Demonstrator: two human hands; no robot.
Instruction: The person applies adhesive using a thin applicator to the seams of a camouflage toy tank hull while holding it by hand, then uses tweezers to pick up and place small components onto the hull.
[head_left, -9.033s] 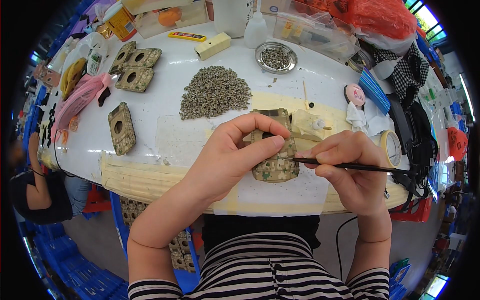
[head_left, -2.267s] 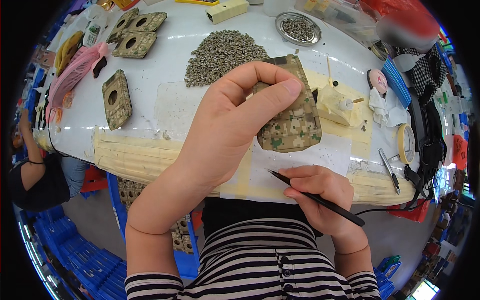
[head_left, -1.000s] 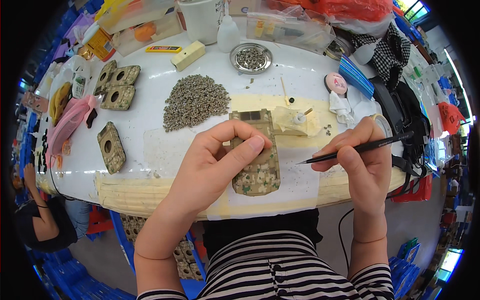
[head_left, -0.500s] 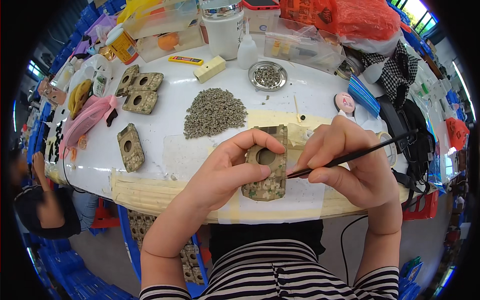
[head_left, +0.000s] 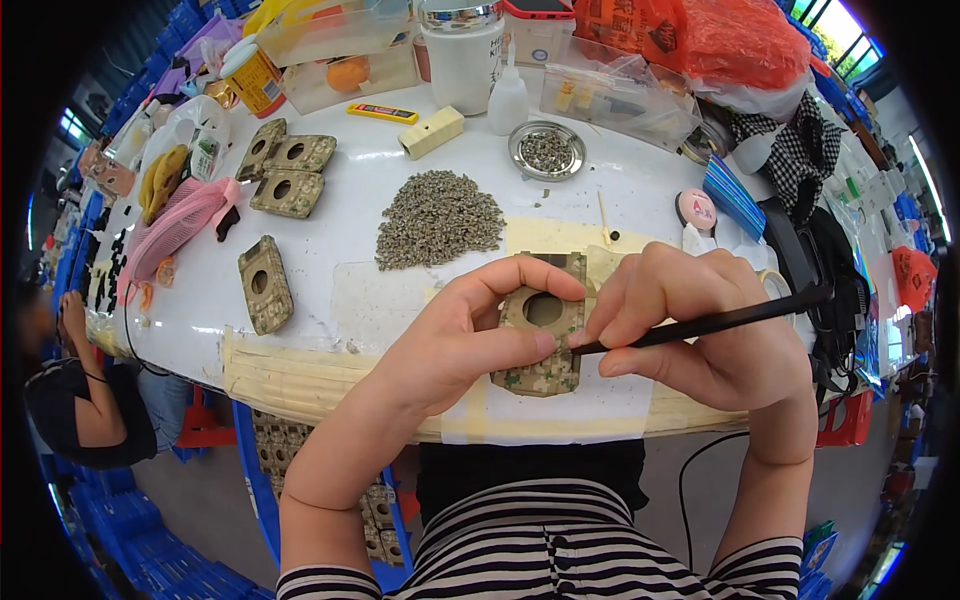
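Note:
My left hand [head_left: 440,345] is closed around a camouflage toy tank hull [head_left: 540,375] with a round hole, steadying it just above the white sheet at the table's near edge. Its thumb lies beside the hole and the index finger curls over the far end. Black tweezers [head_left: 715,322] are pinched in my right hand [head_left: 715,335], their tips at the hull's right side. Whatever the tips may hold is too small to make out, partly covered by my fingers. Beyond my left hand lies a heap of small grey metal parts [head_left: 440,220].
More camouflage hulls [head_left: 265,285] lie at left. A round metal dish [head_left: 547,150] of small parts, a white squeeze bottle [head_left: 508,102] and a cream block [head_left: 432,134] stand farther back. Below the table edge is a blue crate [head_left: 262,500] with several hulls. Another person [head_left: 95,400] sits at far left.
My right fingers and the tweezers have come in closer over the hull's right side, and the tweezers lie flatter. The left hand keeps its hold. The whole view has shifted slightly.

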